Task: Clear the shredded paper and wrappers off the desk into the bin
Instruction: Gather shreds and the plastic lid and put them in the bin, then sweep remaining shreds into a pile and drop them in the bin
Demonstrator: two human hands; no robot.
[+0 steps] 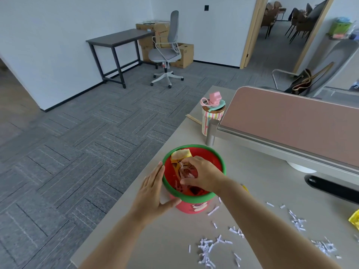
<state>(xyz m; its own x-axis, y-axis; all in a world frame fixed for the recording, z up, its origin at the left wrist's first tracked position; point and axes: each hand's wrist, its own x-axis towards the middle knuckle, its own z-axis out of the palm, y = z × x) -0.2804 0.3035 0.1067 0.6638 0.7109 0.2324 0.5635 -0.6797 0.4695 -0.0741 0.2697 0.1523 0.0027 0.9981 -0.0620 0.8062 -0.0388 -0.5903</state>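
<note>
Head view, looking down on a grey desk (174,239) whose left edge runs diagonally from near corner up past a striped bottle (210,117).

Red bin (194,206) with green rim standing on desk, close to that left edge; only a narrow strip of desktop between bin and drop-off to carpet.

Left hand (153,193) flat against bin's outer left side, fingers extended and spread, thumb pressed to the wall below the rim; bracing, not clasping.

Right hand (202,175) over bin mouth, fingers curled and pinched on a clear crinkled wrapper (184,171), held just inside the rim. Yellow wrapper (180,155) already inside, leaning against far wall, with some paper strips at bottom.

Shredded paper (211,249) scattered on desk right of and nearer than bin: one clump near front edge, thinner trails reaching toward bin base, another clump (299,222) further right. Second yellow wrapper (354,219) cut off at right frame border.

Pink partition panel (291,121) fencing far side of desk; metal post of it just beyond bin. Black object (330,188) lying below partition, right of bin.

Open desktop between bin and paper clumps. Floor left of desk unobstructed; office chair (167,49) and dark table (118,41) well apart, by far wall.
</note>
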